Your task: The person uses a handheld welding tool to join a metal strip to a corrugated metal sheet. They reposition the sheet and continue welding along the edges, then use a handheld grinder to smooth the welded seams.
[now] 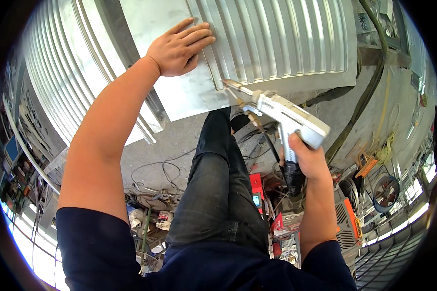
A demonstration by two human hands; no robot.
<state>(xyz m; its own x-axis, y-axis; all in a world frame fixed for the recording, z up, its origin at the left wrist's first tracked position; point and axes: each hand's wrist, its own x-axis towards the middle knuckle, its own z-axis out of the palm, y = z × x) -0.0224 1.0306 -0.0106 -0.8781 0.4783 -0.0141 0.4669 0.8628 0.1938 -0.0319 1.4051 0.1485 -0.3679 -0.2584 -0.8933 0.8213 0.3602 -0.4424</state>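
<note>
My left hand (182, 47) lies flat, fingers apart, on a ribbed sheet-metal panel (286, 39) at the top middle, pressing where the flat border meets the ribs. My right hand (306, 157) grips the handle of a white gun-shaped tool (286, 116). The tool's thin metal nozzle points up-left and its tip touches the lower edge of the panel's ribbed part. A dark cable runs down from the tool's handle past my wrist.
A second ribbed metal panel (63, 82) lies to the left. My dark-trousered leg (218, 179) stands on the concrete floor. Cables, a red box (256, 186) and an orange-grey machine (347, 223) sit near my feet. A thick hose (369, 87) curves along the right.
</note>
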